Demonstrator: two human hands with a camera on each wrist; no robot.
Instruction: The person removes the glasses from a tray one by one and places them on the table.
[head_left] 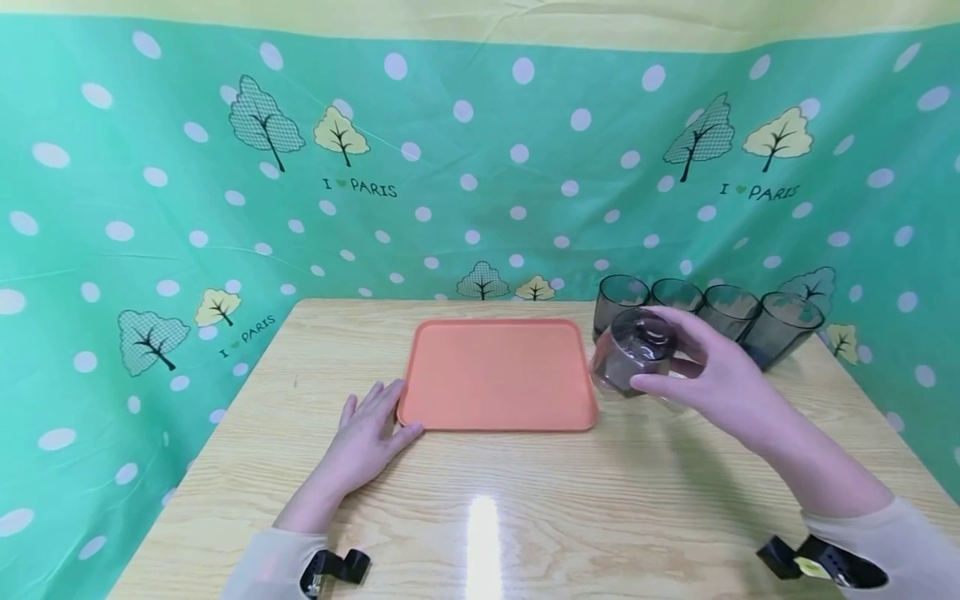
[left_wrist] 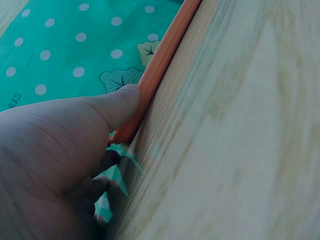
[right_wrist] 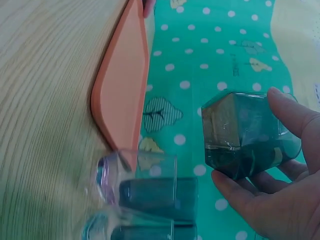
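Observation:
My right hand [head_left: 716, 371] holds a dark, see-through glass [right_wrist: 242, 132] with faceted sides, fingers and thumb curled around it. In the head view the glass is tilted just past the right edge of a salmon-pink tray [head_left: 498, 375], above the table. My left hand [head_left: 367, 437] touches the tray's near left corner. Its fingers lie along the left edge, and the thumb [left_wrist: 122, 102] rests against the front rim in the left wrist view. The lower fingers there are partly in shadow.
Several dark tumblers [head_left: 783, 329] stand in a row at the table's back right. Clear cups [right_wrist: 145, 170] sit in front of dark ones in the right wrist view, mostly hidden from the head view. A green dotted cloth [head_left: 517, 217] hangs behind the wooden table [head_left: 525, 475].

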